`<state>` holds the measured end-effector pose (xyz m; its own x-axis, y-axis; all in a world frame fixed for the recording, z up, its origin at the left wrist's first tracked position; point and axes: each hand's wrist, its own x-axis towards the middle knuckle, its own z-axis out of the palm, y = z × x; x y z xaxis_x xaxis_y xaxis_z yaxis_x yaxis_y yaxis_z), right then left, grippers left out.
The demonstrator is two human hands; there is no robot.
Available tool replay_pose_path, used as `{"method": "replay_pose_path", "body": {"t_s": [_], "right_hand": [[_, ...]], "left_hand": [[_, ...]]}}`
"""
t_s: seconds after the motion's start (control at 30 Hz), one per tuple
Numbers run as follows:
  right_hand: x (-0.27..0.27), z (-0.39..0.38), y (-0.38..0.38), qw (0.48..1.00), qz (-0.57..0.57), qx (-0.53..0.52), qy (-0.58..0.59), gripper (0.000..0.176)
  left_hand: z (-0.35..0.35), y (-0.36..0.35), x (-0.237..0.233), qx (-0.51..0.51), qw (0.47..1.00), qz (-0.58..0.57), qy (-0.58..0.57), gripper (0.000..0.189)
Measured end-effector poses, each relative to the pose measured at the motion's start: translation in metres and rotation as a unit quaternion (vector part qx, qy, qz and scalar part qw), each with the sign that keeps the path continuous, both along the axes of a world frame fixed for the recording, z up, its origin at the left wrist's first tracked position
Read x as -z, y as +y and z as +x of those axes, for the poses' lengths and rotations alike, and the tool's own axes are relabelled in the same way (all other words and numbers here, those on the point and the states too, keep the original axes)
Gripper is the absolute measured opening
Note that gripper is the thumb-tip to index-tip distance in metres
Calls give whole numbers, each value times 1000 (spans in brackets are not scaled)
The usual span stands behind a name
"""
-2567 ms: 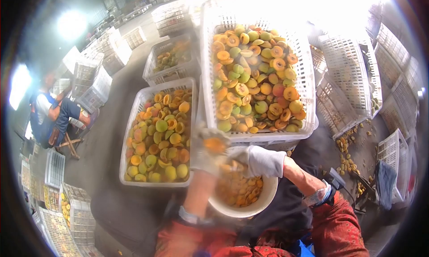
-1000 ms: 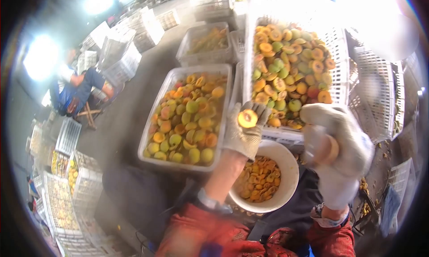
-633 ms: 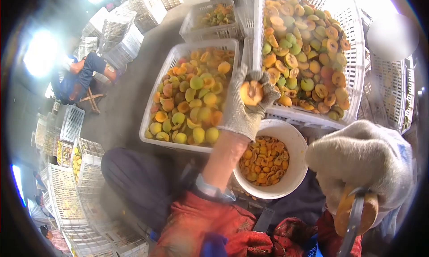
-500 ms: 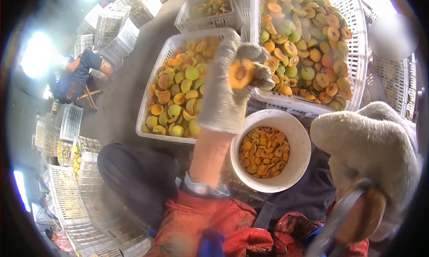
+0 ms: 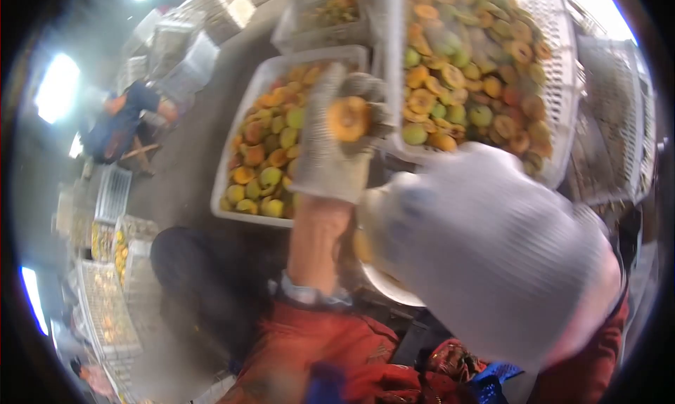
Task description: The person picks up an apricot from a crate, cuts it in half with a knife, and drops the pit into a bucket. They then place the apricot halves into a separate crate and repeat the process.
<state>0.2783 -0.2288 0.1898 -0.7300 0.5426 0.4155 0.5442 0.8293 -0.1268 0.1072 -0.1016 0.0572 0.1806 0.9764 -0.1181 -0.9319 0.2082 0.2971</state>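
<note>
My left hand [image 5: 341,133], in a pale knitted glove, holds a halved orange fruit [image 5: 349,119], cut face and dark centre showing. It is over the right part of a white crate [image 5: 221,176] of halved fruit. My right hand [image 5: 485,256], gloved and blurred, is large in front, over the white bucket [image 5: 394,289], hiding most of it. Its fingers are curled at the left around something I cannot make out. Right of my left hand stands a bigger white crate [image 5: 562,116] full of cut fruit.
A smaller crate [image 5: 285,35] with fruit pieces stands behind. Stacked crates [image 5: 105,313] line the left, more [image 5: 186,60] at the upper left. A person [image 5: 116,133] sits there. An empty-looking crate [image 5: 612,116] is at the right. My knee [image 5: 186,263] is at lower left.
My right hand has swung from the far right to the middle, over the bucket; the metal blade and wooden handle seen in it no longer show. My left hand has shifted slightly left with the fruit.
</note>
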Motion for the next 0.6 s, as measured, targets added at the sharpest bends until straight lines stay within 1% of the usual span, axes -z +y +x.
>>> {"method": "replay_pose_path", "body": {"t_s": [0.07,0.17,0.4,0.53,0.6], "right_hand": [[3,-2,5,1000,-11,-4,-12,21],[-5,3,11,1000,-14,-5,-10,20],[-7,5,12,999,-14,-5,-44,19],[-5,9,13,999,-17,-6,-48,19],[-7,9,13,999,-11,-7,-50,18]], "left_hand": [[-11,-6,-2,-4,1000,-10,18,30],[-19,-9,0,-40,998,-29,46,30],[-36,-21,-2,-84,994,-55,50,29],[-32,-24,4,-89,991,-66,70,29],[-42,-29,1,-91,992,-63,65,29]]}}
